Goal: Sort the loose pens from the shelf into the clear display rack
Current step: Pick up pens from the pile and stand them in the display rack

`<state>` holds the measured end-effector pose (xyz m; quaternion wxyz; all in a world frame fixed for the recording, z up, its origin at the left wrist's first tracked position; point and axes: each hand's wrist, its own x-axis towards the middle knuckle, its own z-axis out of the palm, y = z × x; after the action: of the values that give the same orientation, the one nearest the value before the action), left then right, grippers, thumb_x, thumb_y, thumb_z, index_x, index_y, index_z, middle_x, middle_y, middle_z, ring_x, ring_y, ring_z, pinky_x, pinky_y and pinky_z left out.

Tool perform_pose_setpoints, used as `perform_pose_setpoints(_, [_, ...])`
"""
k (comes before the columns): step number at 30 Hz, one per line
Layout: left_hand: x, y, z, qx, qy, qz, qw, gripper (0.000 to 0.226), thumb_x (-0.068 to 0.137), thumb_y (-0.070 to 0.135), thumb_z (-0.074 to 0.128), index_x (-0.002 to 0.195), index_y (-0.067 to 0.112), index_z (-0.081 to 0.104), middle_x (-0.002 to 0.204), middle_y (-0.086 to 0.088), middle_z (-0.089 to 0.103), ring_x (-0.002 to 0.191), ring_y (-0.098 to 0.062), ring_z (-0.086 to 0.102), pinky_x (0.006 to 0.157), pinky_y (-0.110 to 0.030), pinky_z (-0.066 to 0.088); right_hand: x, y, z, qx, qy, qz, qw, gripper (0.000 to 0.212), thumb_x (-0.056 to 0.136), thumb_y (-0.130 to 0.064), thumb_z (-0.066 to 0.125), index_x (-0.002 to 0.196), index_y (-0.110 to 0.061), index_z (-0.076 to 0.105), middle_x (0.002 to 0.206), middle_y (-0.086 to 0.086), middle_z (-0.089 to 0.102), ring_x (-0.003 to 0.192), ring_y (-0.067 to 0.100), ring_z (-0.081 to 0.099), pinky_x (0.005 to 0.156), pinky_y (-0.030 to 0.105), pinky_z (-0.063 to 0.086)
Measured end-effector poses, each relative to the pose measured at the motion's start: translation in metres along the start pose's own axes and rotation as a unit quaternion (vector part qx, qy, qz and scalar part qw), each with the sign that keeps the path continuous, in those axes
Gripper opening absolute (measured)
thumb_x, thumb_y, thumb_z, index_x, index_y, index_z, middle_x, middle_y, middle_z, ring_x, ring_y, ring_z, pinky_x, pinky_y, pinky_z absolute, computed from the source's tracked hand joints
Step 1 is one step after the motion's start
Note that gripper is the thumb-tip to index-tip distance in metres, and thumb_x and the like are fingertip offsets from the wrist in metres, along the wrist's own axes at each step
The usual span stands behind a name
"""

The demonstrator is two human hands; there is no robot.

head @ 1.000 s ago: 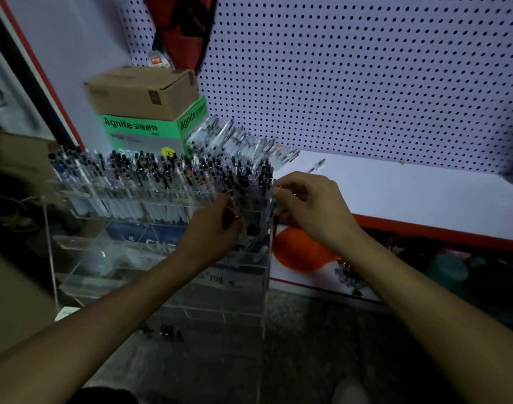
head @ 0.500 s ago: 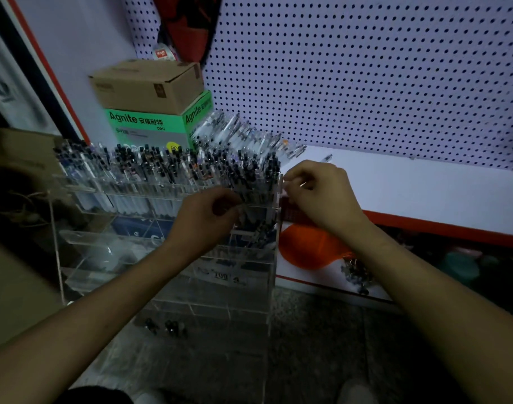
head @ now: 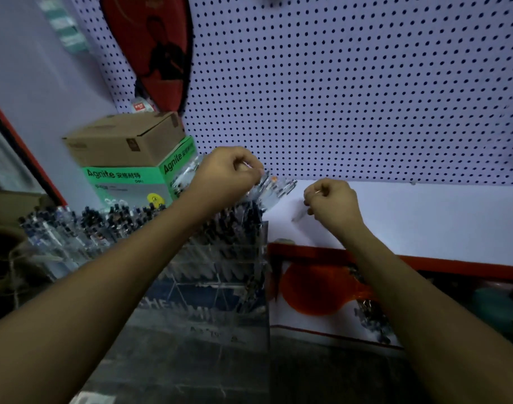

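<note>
2 hands are in view, both raised over the white shelf (head: 424, 217) in front of the pegboard (head: 351, 83). 1 clear display rack (head: 220, 258) stands below them at the shelf's left end, its upper tiers packed with dark-capped pens too many and too blurred to count. 1 heap of loose pens (head: 274, 186) in clear wrappers lies on the shelf behind the rack, between the hands; their number cannot be told either. 2 boxes are stacked at the left: 1 brown carton (head: 124, 141) on top of 1 green box (head: 130, 182).

The left hand (head: 223, 176) is curled tight, its fingertips (head: 259, 172) pinching something small and pale at the near edge of the loose pens; whether that is a pen or its wrapper is not clear. The right hand (head: 334, 204) is also curled, thumb against forefinger, and 1 thin clear pen (head: 298, 217) slants down from its fingers toward the shelf surface. The two hands are apart, not touching each other.
</note>
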<state>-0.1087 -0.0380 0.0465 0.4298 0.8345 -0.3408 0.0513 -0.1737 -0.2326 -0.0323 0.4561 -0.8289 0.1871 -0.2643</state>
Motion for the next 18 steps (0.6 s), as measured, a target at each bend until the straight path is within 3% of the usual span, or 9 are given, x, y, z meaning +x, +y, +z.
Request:
perform_pose_setpoints(3, [0.037,0.001,0.025,0.088,-0.117,-0.027,0.989,0.015,0.093,0.017,0.062,0.083,0.01,0.071,0.073,0.006,0.066,0.066,-0.011,0.062,0.065,-0.03,0.05,0.018,0.028,0.011,-0.099,-0.03,-0.034,0.994,0.02,0.092,-0.014,0.05,0.088,-0.012,0.07,0.091,0.008,0.072,0.084,0.027,0.065,0.071,0.03,0.047])
perform_pose_setpoints(7, [0.084,-0.01,0.061,0.19,-0.25,-0.077,0.946,0.015,0.092,0.013,0.062,0.091,0.002,0.072,0.092,-0.011,0.071,0.078,-0.021,0.066,0.07,-0.034,0.054,0.027,0.052,0.015,-0.169,-0.079,-0.079,0.979,0.029,0.094,-0.021,0.049,0.113,-0.017,0.07,0.114,0.011,0.07,0.102,0.03,0.063,0.086,0.039,0.051])
perform_pose_setpoints(9, [0.102,-0.018,0.082,0.234,-0.249,-0.076,0.937,0.012,0.089,0.006,0.059,0.085,0.001,0.069,0.088,-0.017,0.067,0.075,-0.026,0.06,0.067,-0.035,0.051,0.03,0.057,0.014,-0.194,-0.085,-0.097,0.972,0.03,0.095,-0.026,0.049,0.118,-0.02,0.067,0.116,0.012,0.068,0.103,0.032,0.062,0.083,0.038,0.051])
perform_pose_setpoints(12, [0.114,-0.025,0.106,0.326,-0.243,-0.051,0.912,0.011,0.088,0.003,0.051,0.083,0.01,0.058,0.086,-0.014,0.056,0.077,-0.022,0.047,0.068,-0.035,0.044,0.035,0.059,0.013,-0.231,-0.09,-0.11,0.963,0.028,0.097,-0.034,0.049,0.119,-0.022,0.062,0.111,0.01,0.064,0.097,0.03,0.06,0.075,0.034,0.048])
perform_pose_setpoints(18, [0.118,-0.041,0.119,0.392,-0.235,-0.051,0.888,0.015,0.089,0.007,0.056,0.102,0.005,0.064,0.103,-0.013,0.061,0.089,-0.026,0.055,0.075,-0.032,0.047,0.042,0.056,0.02,-0.317,-0.08,-0.114,0.938,0.032,0.101,-0.044,0.04,0.113,-0.02,0.057,0.101,0.008,0.064,0.085,0.029,0.06,0.069,0.033,0.048])
